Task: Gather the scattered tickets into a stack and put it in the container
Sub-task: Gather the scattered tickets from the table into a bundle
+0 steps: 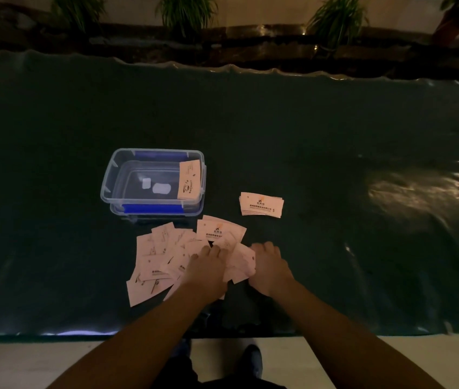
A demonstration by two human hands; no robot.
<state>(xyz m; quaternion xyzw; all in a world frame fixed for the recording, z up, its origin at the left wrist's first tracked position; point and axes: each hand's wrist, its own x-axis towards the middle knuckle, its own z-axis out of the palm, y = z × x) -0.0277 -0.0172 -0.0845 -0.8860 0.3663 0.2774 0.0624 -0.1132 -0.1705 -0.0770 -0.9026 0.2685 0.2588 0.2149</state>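
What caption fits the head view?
Both hands gather scattered tickets beside a clear container and small stack.

Dim room; dark green table cover (307, 130), potted plants (186, 12) behind, pale floor (26, 360) below.

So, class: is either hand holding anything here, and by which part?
Right hand pinches a ticket at its right edge. Left hand presses flat on the scattered tickets; whether it holds one cannot be told.

I see dark green glossy sheet (307, 141) covering table, wrinkled along far edge, bright glare patch at right. Beyond it, row of green plants (186, 12) in dim planter bed. Near edge: pale floor (26, 360), my dark shoes (252, 360).
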